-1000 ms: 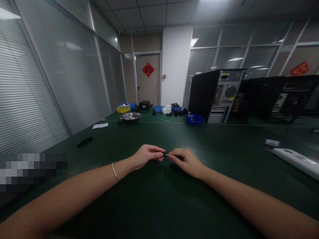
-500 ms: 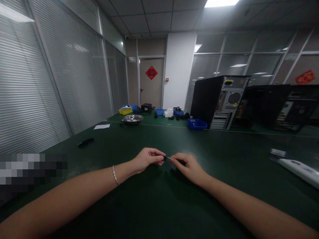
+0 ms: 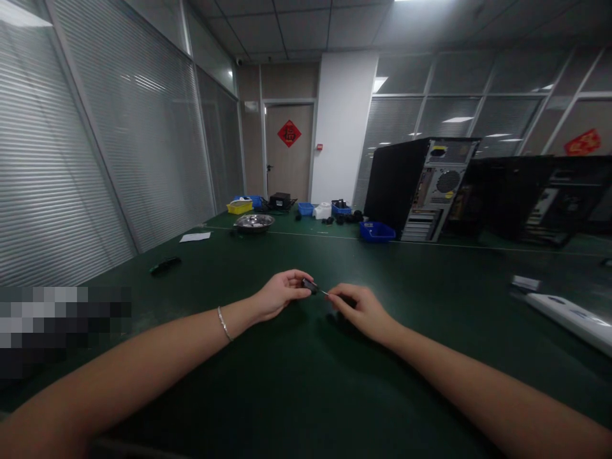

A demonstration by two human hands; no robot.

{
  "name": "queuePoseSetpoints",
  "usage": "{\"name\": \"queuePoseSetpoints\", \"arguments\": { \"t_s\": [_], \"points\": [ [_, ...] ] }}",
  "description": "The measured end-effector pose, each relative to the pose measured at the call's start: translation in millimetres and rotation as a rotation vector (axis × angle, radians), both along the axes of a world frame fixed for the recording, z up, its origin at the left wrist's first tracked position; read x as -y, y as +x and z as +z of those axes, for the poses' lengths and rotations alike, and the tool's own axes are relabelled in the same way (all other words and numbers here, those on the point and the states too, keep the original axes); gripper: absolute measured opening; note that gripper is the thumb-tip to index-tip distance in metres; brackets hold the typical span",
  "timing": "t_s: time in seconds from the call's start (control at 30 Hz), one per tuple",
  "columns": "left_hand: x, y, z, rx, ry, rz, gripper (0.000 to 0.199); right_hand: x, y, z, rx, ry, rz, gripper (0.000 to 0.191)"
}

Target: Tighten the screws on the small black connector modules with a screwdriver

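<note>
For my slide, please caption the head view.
Over a green table, left hand holds small black object; right hand pinches thin rod.

Office room, used as an electronics workroom. Table [image 3: 248,261]: long, green top, under left hand [image 3: 282,294] and right hand [image 3: 366,310]. Computer tower [image 3: 392,191]: black, rear panel exposed, beyond right hand; further dark cases [image 3: 507,191] to its right. Blue bin [image 3: 377,236]: beside tower, beyond right hand. Yellow bin [image 3: 239,209] and metal bowl [image 3: 253,228]: beyond left hand, contents indistinct. Blinds [image 3: 138,140]: in glazed partition, left of left hand. Door [image 3: 289,172]: far ahead of both hands, red diamond sign [image 3: 289,133]. Ceiling [image 3: 301,29]: panelled, above hands.
</note>
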State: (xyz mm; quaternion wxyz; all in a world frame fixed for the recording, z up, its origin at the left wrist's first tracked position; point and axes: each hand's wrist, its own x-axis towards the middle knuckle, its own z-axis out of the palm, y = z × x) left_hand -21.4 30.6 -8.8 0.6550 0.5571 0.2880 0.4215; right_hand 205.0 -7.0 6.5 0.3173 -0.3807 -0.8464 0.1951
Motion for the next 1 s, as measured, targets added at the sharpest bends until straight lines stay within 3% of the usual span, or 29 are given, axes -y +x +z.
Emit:
{"name": "queuePoseSetpoints", "arguments": {
  "t_s": [0.27, 0.47, 1.0],
  "points": [
    [3.6, 2.6, 0.6, -0.034, 0.050, -0.052, 0.045, 0.0, 1.3, -0.7, -0.048, 0.047, -0.005, 0.022],
    [2.3, 2.4, -0.7, -0.103, 0.091, -0.025, 0.029, -2.2, 1.9, -4.2, -0.041, 0.089, -0.006, 0.021],
    [4.0, 0.4, 2.1, -0.151, 0.076, -0.044, 0.037, -1.5, -0.2, -1.8, 0.015, 0.092, -0.008, 0.020]
  ]
}}
